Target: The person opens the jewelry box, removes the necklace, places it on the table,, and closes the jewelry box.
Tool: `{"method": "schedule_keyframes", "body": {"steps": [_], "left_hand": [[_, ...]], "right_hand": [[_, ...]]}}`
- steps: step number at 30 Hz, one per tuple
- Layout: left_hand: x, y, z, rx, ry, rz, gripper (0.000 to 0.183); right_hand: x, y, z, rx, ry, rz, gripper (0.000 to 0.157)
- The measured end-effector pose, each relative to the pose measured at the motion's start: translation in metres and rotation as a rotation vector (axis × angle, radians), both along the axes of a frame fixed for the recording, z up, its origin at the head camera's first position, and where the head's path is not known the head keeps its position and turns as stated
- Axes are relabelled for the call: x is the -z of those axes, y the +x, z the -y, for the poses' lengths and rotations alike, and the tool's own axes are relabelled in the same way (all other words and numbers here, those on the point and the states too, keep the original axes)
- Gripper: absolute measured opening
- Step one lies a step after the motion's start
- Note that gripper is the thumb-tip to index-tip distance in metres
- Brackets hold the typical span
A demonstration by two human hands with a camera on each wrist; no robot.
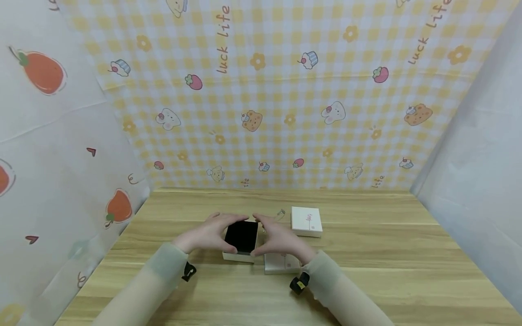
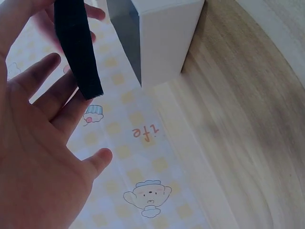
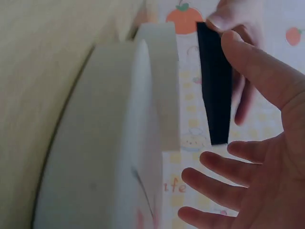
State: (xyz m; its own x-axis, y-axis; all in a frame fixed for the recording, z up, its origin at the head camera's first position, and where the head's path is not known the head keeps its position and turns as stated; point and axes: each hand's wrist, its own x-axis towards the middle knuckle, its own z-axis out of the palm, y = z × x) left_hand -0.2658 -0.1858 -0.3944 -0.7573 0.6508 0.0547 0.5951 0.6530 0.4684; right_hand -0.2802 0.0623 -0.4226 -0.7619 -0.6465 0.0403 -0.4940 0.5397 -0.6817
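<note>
A thin black square pad (image 1: 241,236) is held level just above an open white box (image 1: 238,257), and a gap shows between them in the wrist views. My left hand (image 1: 210,233) holds the pad's left side, thumb at the near corner and fingers toward the far one. On the opposite side, my right hand (image 1: 279,237) holds it with the thumb (image 3: 233,43) on the near end and the other fingers spread near the far end. The box's grey inside (image 2: 126,33) shows in the left wrist view. Partly under the right hand lies a whitish lid (image 1: 281,265).
Another white box with pink print (image 1: 306,222) stands to the right. A small shiny piece of jewellery (image 1: 281,213) lies on the wooden table (image 1: 367,262) behind the right hand. A patterned cloth (image 1: 261,104) hangs along the table's back edge.
</note>
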Motion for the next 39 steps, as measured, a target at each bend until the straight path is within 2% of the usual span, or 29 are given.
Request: {"method": "schedule_keyframes", "body": {"steps": [4,11,16,20,23,27,33,39], "left_hand": [[-0.002,0.0,0.001,0.005,0.012,0.004,0.087],[-0.001,0.0,0.008,0.007,0.062,0.043,0.093],[0.004,0.001,0.023,-0.016,0.138,0.188,0.108],[0.015,-0.001,0.032,-0.018,0.16,0.285,0.111],[0.025,-0.004,0.033,-0.035,0.122,0.301,0.112],[0.034,-0.007,0.03,-0.097,0.06,0.313,0.117],[0.042,-0.008,0.024,-0.169,-0.002,0.297,0.117],[0.047,-0.01,0.023,-0.181,-0.006,0.258,0.109]], "right_hand": [[0.001,0.001,0.009,0.0,0.001,-0.01,0.106],[0.0,0.001,0.013,0.009,-0.058,0.012,0.092],[0.002,-0.002,0.01,0.017,-0.054,-0.007,0.092],[0.004,-0.004,0.006,0.016,-0.037,-0.017,0.093],[0.004,-0.004,0.005,0.015,-0.03,-0.015,0.092],[0.005,-0.005,0.004,0.018,-0.025,-0.009,0.092],[0.007,-0.007,0.005,0.014,-0.015,-0.014,0.091],[0.009,-0.01,0.007,-0.007,0.014,-0.014,0.087]]}}
